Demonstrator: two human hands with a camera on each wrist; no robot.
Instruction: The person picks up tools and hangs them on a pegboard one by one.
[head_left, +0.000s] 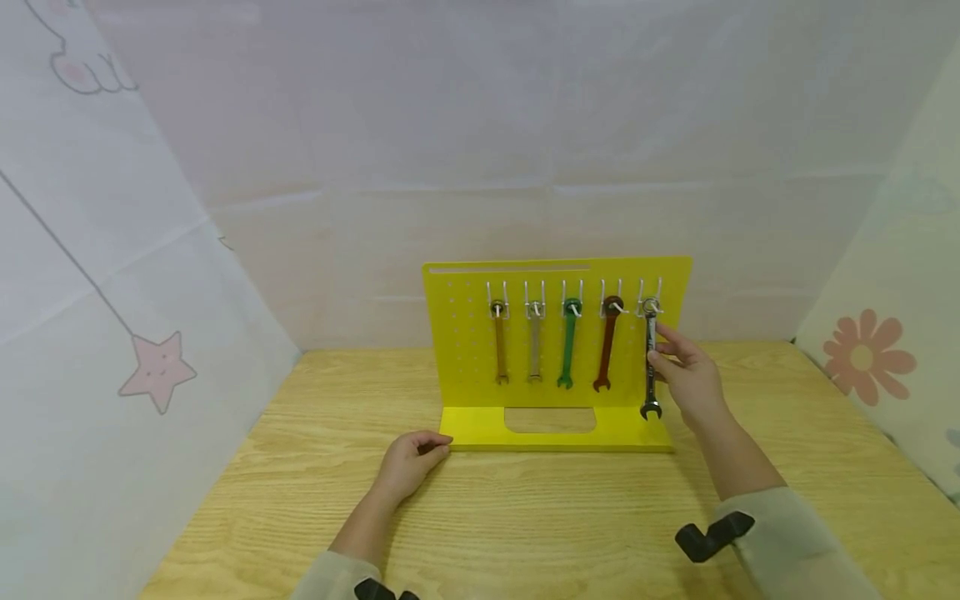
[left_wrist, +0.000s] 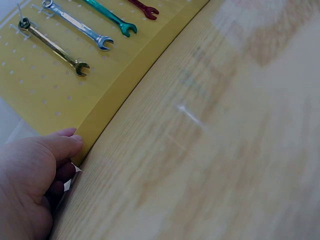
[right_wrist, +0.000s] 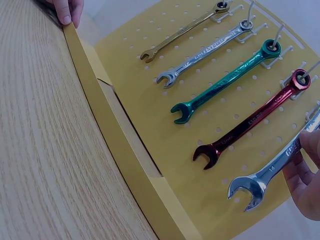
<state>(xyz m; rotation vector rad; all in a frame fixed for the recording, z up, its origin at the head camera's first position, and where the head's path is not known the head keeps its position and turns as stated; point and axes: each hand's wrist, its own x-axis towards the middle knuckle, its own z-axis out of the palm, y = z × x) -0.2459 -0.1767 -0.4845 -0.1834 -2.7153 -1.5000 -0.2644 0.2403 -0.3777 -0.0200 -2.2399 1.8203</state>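
My right hand point(head_left: 692, 379) pinches the shank of a large silver combination wrench point(right_wrist: 255, 186) between thumb and fingers. Its ring end is at the rightmost hook of a yellow pegboard stand point(head_left: 465, 333); the open jaw points down. In the head view, my left hand point(head_left: 411, 462) grips the front left corner of the stand's base, thumb on the edge in the left wrist view. To the left of the silver wrench hang a red wrench point(right_wrist: 250, 120), a green wrench point(right_wrist: 227, 82), a smaller silver wrench point(right_wrist: 207, 52) and a gold wrench point(right_wrist: 182, 32).
The stand sits on a wood-grain table point(head_left: 540, 517), its base point(head_left: 472, 427) having a cutout in the middle. White double hooks point(head_left: 658, 287) stick out from the board. Behind the table is a pale cloth backdrop point(head_left: 525, 125), with printed side sheets left and right.
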